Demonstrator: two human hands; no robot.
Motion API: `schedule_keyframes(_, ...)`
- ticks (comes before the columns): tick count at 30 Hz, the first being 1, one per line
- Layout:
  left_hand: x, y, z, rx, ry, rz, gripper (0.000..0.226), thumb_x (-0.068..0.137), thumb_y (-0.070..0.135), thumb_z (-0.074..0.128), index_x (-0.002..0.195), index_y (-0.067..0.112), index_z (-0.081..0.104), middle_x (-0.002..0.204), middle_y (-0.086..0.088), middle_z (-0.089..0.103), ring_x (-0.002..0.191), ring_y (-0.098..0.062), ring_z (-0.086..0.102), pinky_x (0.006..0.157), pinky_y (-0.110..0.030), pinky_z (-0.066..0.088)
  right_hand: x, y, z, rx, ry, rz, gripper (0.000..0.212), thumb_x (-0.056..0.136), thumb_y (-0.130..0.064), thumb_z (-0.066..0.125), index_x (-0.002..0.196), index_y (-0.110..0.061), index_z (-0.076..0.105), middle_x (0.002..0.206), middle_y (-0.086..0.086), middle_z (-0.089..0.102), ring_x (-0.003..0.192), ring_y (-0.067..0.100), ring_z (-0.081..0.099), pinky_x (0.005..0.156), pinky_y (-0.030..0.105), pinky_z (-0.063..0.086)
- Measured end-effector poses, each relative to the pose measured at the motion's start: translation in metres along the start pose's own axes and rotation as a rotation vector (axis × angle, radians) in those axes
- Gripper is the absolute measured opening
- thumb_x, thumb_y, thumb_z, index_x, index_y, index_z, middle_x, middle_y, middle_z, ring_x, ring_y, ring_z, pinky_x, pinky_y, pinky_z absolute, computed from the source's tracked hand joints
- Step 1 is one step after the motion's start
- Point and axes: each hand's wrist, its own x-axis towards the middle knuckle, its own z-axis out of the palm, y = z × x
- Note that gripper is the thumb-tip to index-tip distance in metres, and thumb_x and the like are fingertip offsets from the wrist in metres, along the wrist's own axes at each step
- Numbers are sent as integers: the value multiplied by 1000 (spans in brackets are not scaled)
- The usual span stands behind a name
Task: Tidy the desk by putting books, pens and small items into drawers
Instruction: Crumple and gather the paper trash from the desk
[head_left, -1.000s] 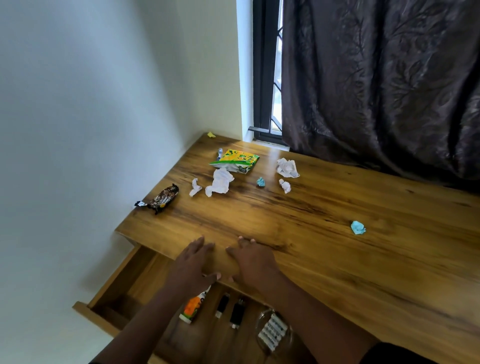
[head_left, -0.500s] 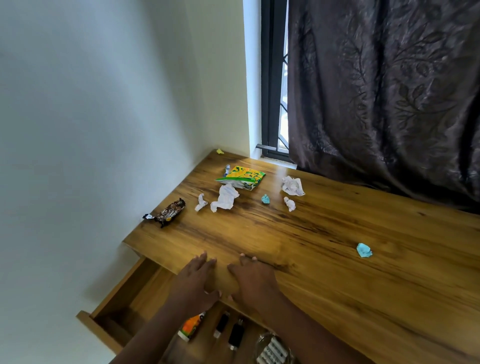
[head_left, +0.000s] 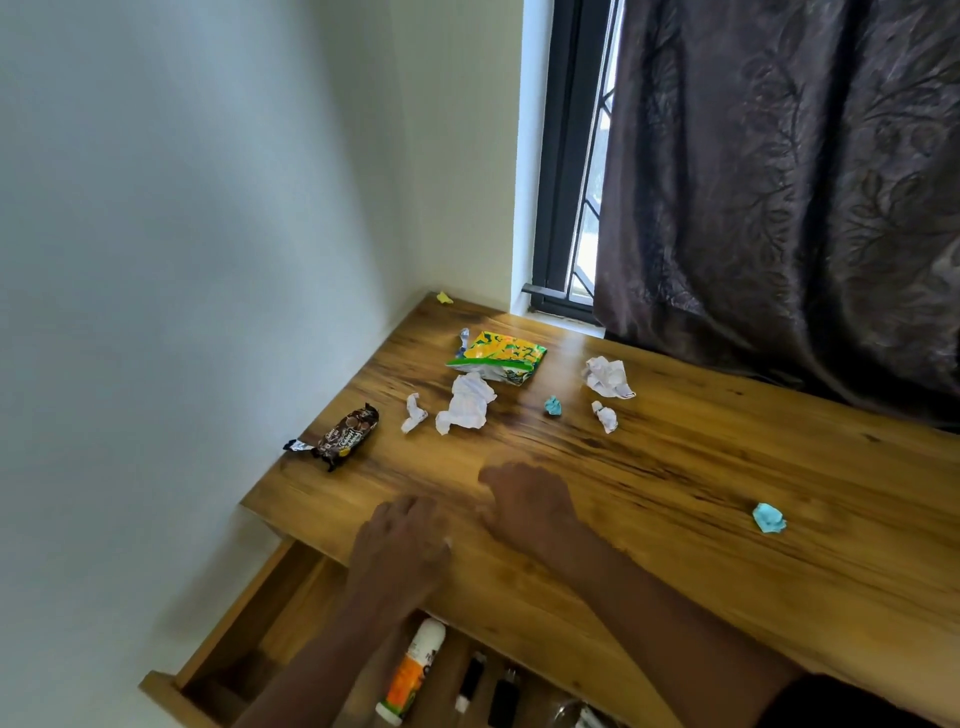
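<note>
Two bare hands lie palm-down on the wooden desk (head_left: 675, 519) near its front edge, side by side with a small gap between them. The left hand (head_left: 400, 545) sits just above the open drawer (head_left: 249, 623), the right hand (head_left: 530, 499) a little farther in; both are blurred, with fingers that look relaxed and hold nothing.

The drawer stands pulled out below the desk's front left corner. Inside it lie a white and orange tube (head_left: 413, 670) and two small dark items (head_left: 488, 686) just beside it, partly hidden by the left forearm.

Toward the back left corner of the desk rests a yellow and green snack packet (head_left: 501, 356). A large crumpled white paper (head_left: 467, 402) touches its front edge, with a smaller white scrap (head_left: 414, 413) just to the left. At the left edge lies a brown chocolate wrapper (head_left: 345, 436). Right of the packet are another crumpled white paper (head_left: 608, 376), a small white wad (head_left: 605, 415) and a small teal wad (head_left: 553, 405). A second teal wad (head_left: 769, 518) lies well apart, toward the right. A tiny yellow scrap (head_left: 444, 298) sits in the back left corner, against the wall (head_left: 208, 260). A dark patterned curtain (head_left: 779, 182) hangs behind the back edge.
</note>
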Motion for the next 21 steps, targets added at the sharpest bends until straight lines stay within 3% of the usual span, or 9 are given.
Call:
schedule_keyframes(4,34,-14,-13,-68,6,-2,58,96,44,60,150,33,41,162,7,33,149,-20,30,117,-39,33,50,-9,-13,34,128,22,49,93,-43,63,139,-27,52,131,9,56,118,30,58,85,41,54)
schedule_keyframes(9,62,-41,-10,-10,-43,37,71,91,56,61,154,33,36,166,5,28,152,-22,26,120,-42,33,102,-13,-21,57,103,73,58,97,-42,57,152,-31,41,156,10,38,135,33,43,99,43,46)
schedule_keyframes(16,60,-60,5,26,29,115,68,91,65,51,151,33,42,164,6,34,150,-22,32,118,-43,31,140,-12,-10,-8,113,95,59,94,-42,63,148,-31,44,149,10,44,130,34,48,89,41,49)
schedule_keyframes(21,57,-63,13,8,69,128,68,91,65,46,150,32,44,163,4,37,149,-21,34,116,-41,31,152,-12,-5,-57,154,113,39,98,-36,59,134,-23,61,128,8,59,116,32,59,76,37,47)
